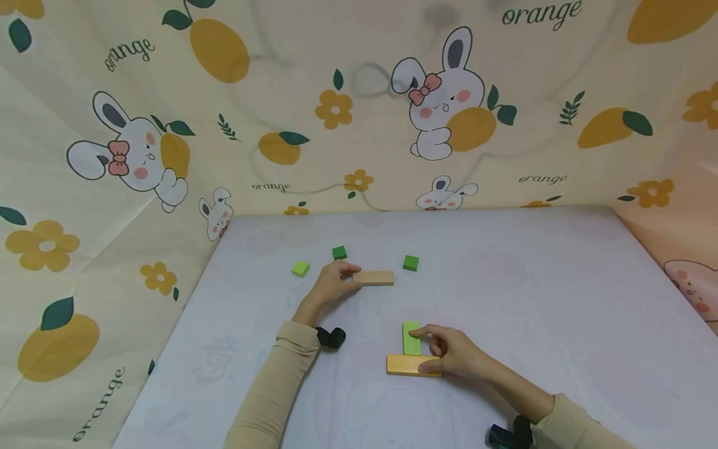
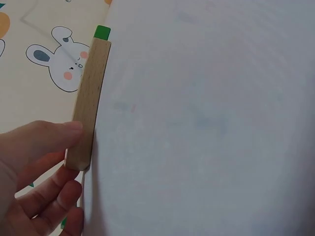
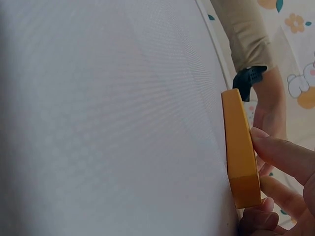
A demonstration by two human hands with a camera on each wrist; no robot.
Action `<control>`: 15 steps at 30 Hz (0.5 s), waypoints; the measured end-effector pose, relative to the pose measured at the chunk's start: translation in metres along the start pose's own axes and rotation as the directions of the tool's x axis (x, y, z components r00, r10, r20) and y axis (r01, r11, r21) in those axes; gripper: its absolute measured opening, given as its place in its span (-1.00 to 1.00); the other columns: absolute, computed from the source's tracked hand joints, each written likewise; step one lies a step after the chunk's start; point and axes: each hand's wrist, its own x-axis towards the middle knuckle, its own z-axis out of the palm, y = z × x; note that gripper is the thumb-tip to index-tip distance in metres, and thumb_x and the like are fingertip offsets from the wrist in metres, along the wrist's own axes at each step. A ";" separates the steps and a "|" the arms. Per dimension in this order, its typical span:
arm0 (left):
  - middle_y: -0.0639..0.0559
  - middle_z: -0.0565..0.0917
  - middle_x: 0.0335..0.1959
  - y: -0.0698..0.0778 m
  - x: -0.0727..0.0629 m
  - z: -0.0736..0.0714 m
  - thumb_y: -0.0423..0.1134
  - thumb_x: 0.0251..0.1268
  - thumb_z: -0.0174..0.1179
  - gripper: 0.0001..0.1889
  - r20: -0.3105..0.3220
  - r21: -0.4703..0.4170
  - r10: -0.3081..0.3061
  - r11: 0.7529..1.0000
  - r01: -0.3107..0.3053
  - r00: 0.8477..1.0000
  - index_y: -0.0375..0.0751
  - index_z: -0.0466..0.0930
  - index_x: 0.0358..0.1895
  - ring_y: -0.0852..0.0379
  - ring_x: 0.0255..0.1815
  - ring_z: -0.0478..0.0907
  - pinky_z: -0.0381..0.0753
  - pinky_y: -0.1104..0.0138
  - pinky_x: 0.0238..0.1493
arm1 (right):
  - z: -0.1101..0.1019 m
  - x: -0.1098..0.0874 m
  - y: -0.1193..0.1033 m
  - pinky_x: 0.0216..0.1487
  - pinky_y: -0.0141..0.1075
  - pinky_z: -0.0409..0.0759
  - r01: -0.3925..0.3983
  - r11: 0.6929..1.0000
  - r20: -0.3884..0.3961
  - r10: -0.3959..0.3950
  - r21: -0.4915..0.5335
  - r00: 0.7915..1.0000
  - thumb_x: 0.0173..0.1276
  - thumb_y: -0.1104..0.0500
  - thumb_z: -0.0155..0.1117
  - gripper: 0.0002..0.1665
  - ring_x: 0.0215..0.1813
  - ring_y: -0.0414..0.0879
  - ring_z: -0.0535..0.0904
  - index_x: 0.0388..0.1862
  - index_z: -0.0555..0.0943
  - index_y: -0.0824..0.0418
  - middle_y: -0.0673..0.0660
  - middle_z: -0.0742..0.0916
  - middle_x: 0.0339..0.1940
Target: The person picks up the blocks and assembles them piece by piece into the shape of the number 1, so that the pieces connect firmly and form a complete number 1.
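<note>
My left hand (image 1: 332, 282) pinches the left end of a plain wooden block (image 1: 378, 278), thumb on its near side and fingers around the far side. In the left wrist view this long block (image 2: 92, 93) lies along the tabletop. Nearer to me, a yellow-orange block (image 1: 401, 365) lies crosswise, with a light green block (image 1: 411, 347) meeting its far side at about a right angle. My right hand (image 1: 457, 352) holds the yellow block's right end; the thumb is on its near side and the index finger touches the green block.
Beyond my left hand are a light green small block (image 1: 300, 269) and a dark green one (image 1: 339, 252). Another dark green small block (image 1: 411, 263) sits past the wooden block's right end. A printed curtain (image 1: 370, 143) hangs behind the white-covered table (image 1: 538, 299).
</note>
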 end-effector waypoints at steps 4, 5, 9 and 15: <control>-0.20 0.67 -0.01 0.000 0.000 0.000 -0.34 0.07 0.38 -0.67 -0.007 -0.001 -0.010 1.000 0.010 1.000 -0.32 0.68 -0.05 -0.07 0.05 0.60 0.56 0.14 0.14 | 0.000 0.000 -0.001 -0.47 -0.49 0.23 -0.006 1.000 0.000 0.006 -0.002 1.000 0.01 0.16 0.53 -0.32 -0.53 -0.39 0.21 0.13 0.55 0.34 -0.05 0.35 -0.61; -0.20 0.67 -0.02 0.000 0.000 0.000 -0.34 0.07 0.39 -0.68 -0.008 0.001 -0.010 1.000 0.010 1.000 -0.31 0.68 -0.05 -0.07 0.04 0.60 0.56 0.14 0.14 | -0.001 0.000 -0.001 -0.47 -0.49 0.23 -0.008 1.000 0.003 0.008 0.001 1.000 0.02 0.15 0.53 -0.32 -0.53 -0.39 0.21 0.13 0.54 0.34 -0.05 0.35 -0.61; -0.19 0.67 -0.02 0.001 -0.002 0.001 -0.31 0.08 0.39 -0.67 -0.001 0.012 -0.021 1.000 0.021 1.000 -0.31 0.67 -0.05 -0.07 0.04 0.60 0.56 0.15 0.15 | -0.001 -0.001 -0.001 -0.46 -0.49 0.24 -0.021 1.000 0.008 0.021 0.002 1.000 0.02 0.15 0.53 -0.31 -0.53 -0.38 0.21 0.14 0.54 0.34 -0.05 0.35 -0.61; -0.19 0.65 -0.02 0.004 -0.009 0.000 -0.28 0.08 0.40 -0.66 0.021 0.011 -0.054 0.999 0.053 0.998 -0.31 0.66 -0.05 -0.06 0.03 0.59 0.56 0.14 0.15 | -0.001 0.000 -0.001 -0.46 -0.48 0.22 -0.028 1.000 0.012 0.028 0.005 1.000 0.02 0.15 0.53 -0.31 -0.52 -0.37 0.21 0.14 0.54 0.34 -0.04 0.36 -0.60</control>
